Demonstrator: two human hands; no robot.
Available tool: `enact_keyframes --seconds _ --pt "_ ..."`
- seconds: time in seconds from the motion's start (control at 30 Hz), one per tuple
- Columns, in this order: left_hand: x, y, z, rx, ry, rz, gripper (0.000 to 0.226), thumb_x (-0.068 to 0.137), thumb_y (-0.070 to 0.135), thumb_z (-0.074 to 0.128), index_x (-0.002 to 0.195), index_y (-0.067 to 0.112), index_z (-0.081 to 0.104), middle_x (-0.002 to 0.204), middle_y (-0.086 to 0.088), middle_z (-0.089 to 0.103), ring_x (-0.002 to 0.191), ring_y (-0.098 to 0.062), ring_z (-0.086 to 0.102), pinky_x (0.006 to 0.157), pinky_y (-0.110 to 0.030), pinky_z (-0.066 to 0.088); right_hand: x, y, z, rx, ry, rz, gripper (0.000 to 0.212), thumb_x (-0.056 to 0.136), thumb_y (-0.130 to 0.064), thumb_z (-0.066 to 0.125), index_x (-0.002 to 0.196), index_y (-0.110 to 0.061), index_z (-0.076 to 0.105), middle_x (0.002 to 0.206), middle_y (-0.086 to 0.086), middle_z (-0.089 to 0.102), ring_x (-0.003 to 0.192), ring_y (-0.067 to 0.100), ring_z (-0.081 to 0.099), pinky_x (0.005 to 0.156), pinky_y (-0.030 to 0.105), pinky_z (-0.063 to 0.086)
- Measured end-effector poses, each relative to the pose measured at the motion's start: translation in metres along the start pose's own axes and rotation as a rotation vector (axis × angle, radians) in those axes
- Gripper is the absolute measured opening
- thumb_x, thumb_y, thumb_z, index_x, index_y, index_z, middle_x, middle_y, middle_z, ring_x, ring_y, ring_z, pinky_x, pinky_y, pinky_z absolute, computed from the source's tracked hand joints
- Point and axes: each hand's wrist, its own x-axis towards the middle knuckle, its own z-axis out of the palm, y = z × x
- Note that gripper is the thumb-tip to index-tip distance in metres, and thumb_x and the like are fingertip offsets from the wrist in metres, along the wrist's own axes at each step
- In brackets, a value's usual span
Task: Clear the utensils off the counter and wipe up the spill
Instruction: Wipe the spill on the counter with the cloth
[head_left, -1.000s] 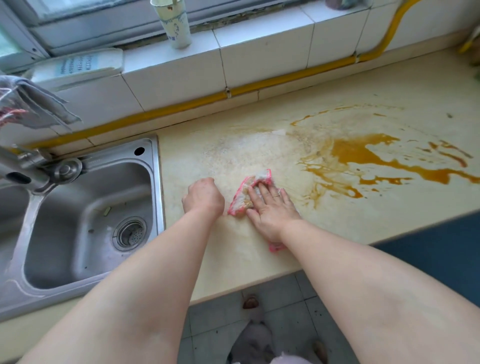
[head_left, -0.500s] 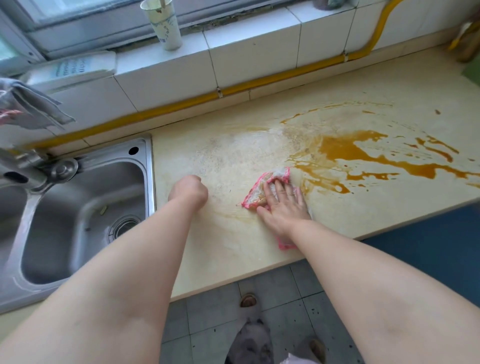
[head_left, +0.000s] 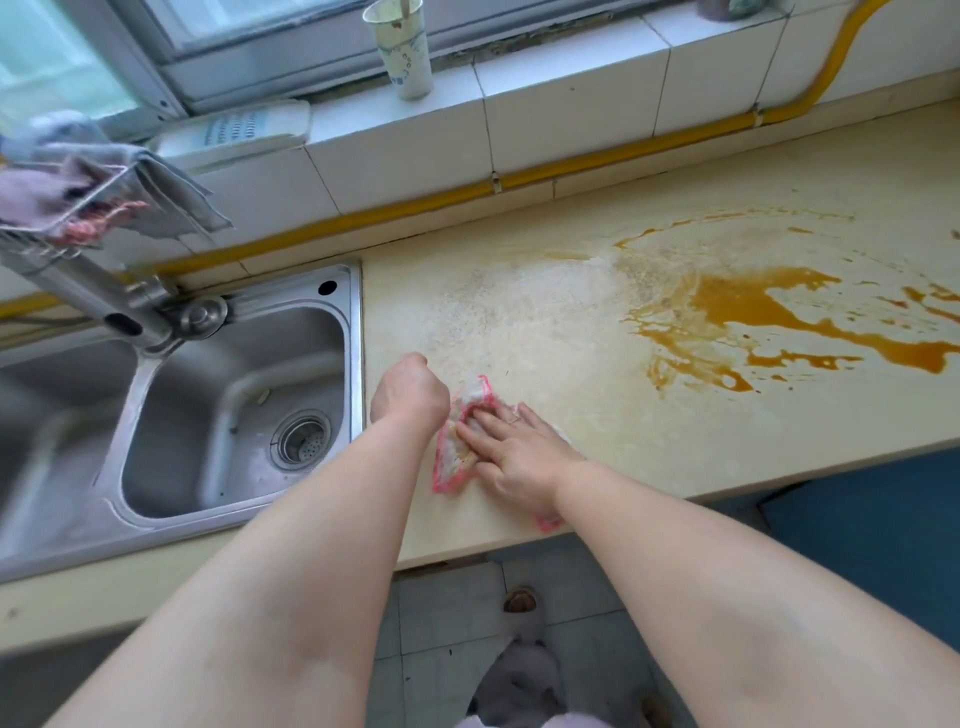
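An orange-brown spill (head_left: 753, 306) spreads over the right part of the cream counter (head_left: 545, 322), with smeared streaks on its left side. A wet white cloth with a pink edge (head_left: 457, 457) lies flat near the counter's front, close to the sink. My right hand (head_left: 519, 457) presses on it with fingers stretched out and covers much of it. My left hand (head_left: 410, 389) is a closed fist resting on the counter just left of the cloth, touching its edge. No utensils show on the counter.
A steel double sink (head_left: 234, 395) with a tap (head_left: 119, 306) lies left of my hands. Rags hang on a wire rack (head_left: 78, 197) above it. A paper cup (head_left: 402, 47) stands on the tiled sill. A yellow pipe (head_left: 571, 166) runs along the wall.
My right hand has slid the cloth left from the spill's edge toward the sink, up against my left fist. The left hand has stayed put.
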Motion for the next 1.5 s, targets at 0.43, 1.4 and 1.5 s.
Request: enact_keyframes --seconds 0.43,1.4,1.5 --pt "-0.067 0.066 0.035 -0.006 -0.067 0.107 0.05 0.09 -0.001 0.034 0.138 0.011 0.043 0.139 -0.012 0.05 0.128 -0.03 0.047 0.095 -0.034 0.04 -0.093 0.087 -0.008 -0.039 0.035 0.278 0.075 0.094 -0.018 0.045 0.155 -0.027 0.002 0.162 -0.006 -0.003 0.149 0.015 -0.004 0.119 0.035 0.004" --pt "0.055 0.095 0.076 0.348 -0.159 0.304 0.064 0.102 0.046 0.013 0.156 0.018 -0.006 0.162 -0.008 -0.016 0.148 -0.028 -0.018 0.117 -0.052 -0.009 0.009 0.171 -0.12 0.337 0.648 0.783 0.052 0.083 -0.001 0.045 0.124 -0.03 0.057 0.122 -0.002 0.065 0.117 0.023 0.055 0.09 0.028 0.045" --pt "0.108 0.086 0.054 0.376 -0.112 0.187 0.064 0.102 0.045 0.016 0.156 0.017 -0.003 0.163 -0.008 -0.013 0.149 -0.03 -0.014 0.117 -0.053 -0.006 0.03 0.183 -0.127 0.341 0.643 0.796 0.057 0.08 0.002 0.043 0.124 -0.031 0.058 0.122 -0.003 0.065 0.116 0.022 0.055 0.09 0.029 0.046"
